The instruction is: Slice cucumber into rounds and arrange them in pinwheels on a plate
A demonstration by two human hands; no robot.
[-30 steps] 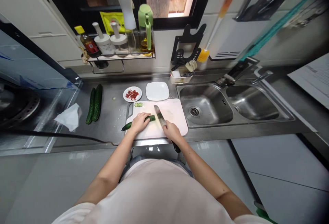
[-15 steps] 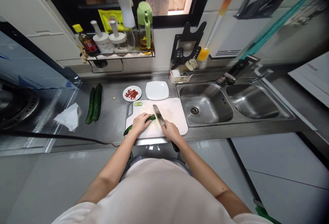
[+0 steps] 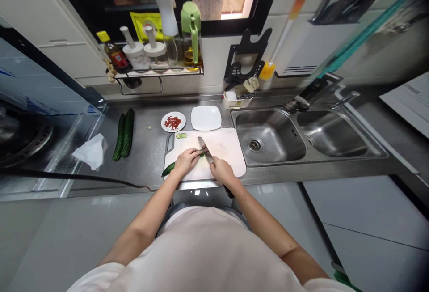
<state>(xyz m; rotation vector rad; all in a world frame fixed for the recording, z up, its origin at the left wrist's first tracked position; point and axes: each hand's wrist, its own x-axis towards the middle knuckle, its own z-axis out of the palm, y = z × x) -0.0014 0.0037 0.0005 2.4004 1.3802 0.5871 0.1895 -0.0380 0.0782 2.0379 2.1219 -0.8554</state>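
Note:
On the white cutting board lies a dark green cucumber, partly hidden under my left hand. The fingers of that hand are closed over it near its right end. My right hand grips the black handle of a kitchen knife. Its blade is at the cucumber's right end, close to my left fingertips; I cannot tell how deep it sits. A few pale cucumber slices rest near the board's top left corner.
Behind the board stand a small plate of chopped red pieces and a white square plate. Two whole cucumbers and a crumpled white tissue lie to the left. The double sink is on the right. A condiment rack hangs above.
The knife blade has shifted slightly left and tilted toward my left hand. Less of the cucumber's right end shows past my left fingers.

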